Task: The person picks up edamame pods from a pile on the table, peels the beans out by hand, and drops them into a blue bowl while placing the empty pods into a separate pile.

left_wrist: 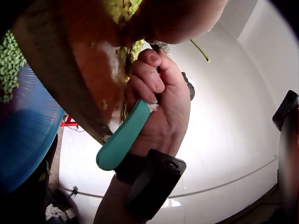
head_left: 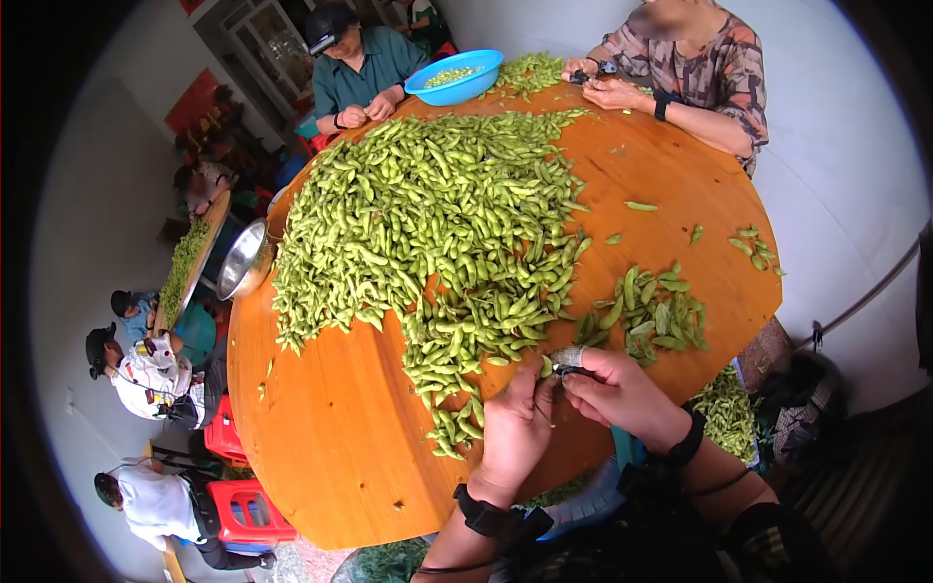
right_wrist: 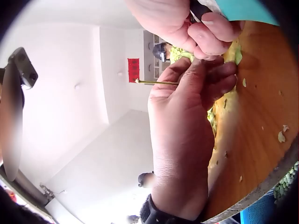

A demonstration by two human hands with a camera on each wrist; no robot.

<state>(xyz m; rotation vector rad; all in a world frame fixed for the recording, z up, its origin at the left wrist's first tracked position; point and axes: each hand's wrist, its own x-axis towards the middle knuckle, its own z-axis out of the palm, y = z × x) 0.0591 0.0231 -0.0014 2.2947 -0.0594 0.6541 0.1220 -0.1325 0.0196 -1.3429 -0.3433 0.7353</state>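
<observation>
Over the table's near edge, my left hand [head_left: 515, 428] pinches a green pod [head_left: 546, 366]. A thin stem [right_wrist: 154, 82] sticks out past its thumb in the right wrist view. My right hand [head_left: 627, 396] touches the pod's other side, its fingers curled round a tool with a teal handle [left_wrist: 126, 137]; the tool's working end is mostly hidden. Silvery mesh [head_left: 569, 358] wraps a right fingertip. Just beyond both hands lies the big heap of green pods [head_left: 437, 214], with a smaller pile [head_left: 656, 316] to the right.
A blue tub [left_wrist: 32, 126] with shelled beans stands below the table edge. On the round wooden table [head_left: 330, 437] are a blue basin [head_left: 457, 89] at the far side and a steel bowl [head_left: 245, 260] at the left rim. Two people sit across; others are at the left.
</observation>
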